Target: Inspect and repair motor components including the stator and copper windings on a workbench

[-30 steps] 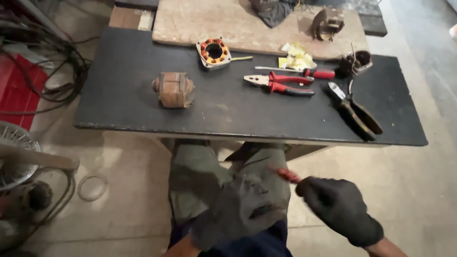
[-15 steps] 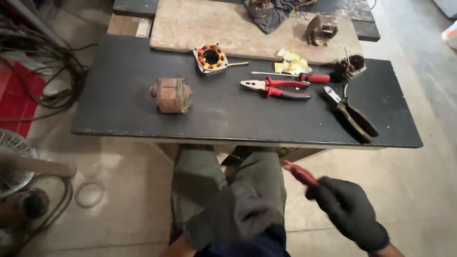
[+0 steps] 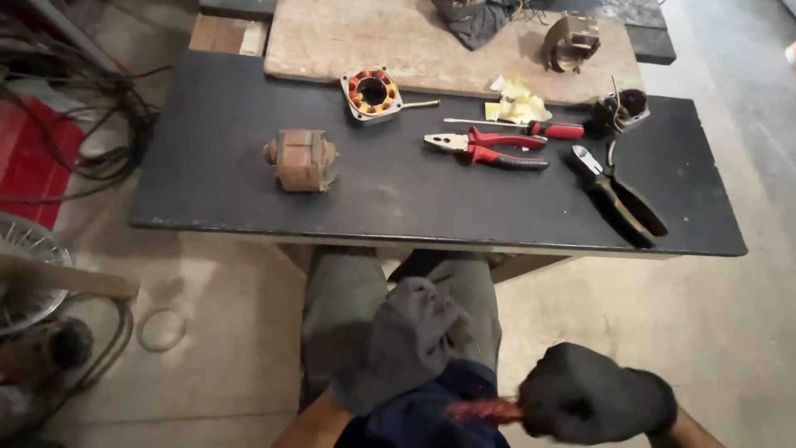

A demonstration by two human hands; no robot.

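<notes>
My right hand (image 3: 595, 394), in a dark glove, is closed around a red-handled tool (image 3: 482, 410) at the bottom of the view; the tool is blurred and points left toward my lap. My left hand (image 3: 408, 336), in a grey glove, rests over my knee with fingers curled; whether it holds anything I cannot tell. Both hands hang below the front edge of the black table (image 3: 249, 182). On the table lie red pliers (image 3: 489, 149), a red screwdriver (image 3: 531, 128) and dark cutters (image 3: 618, 195).
A rusty motor core (image 3: 301, 159) and a stator with copper windings (image 3: 371, 91) sit on the table's left half. A wooden board (image 3: 332, 41) lies behind. Yellow paper scraps (image 3: 516, 101), cables (image 3: 83, 124), a fan guard (image 3: 25, 274) and a ring (image 3: 161, 328) on the floor.
My right hand has dropped lower and swung the red-handled tool from pointing up-left to pointing left. The view has tilted, so the table sits lower in the frame.
</notes>
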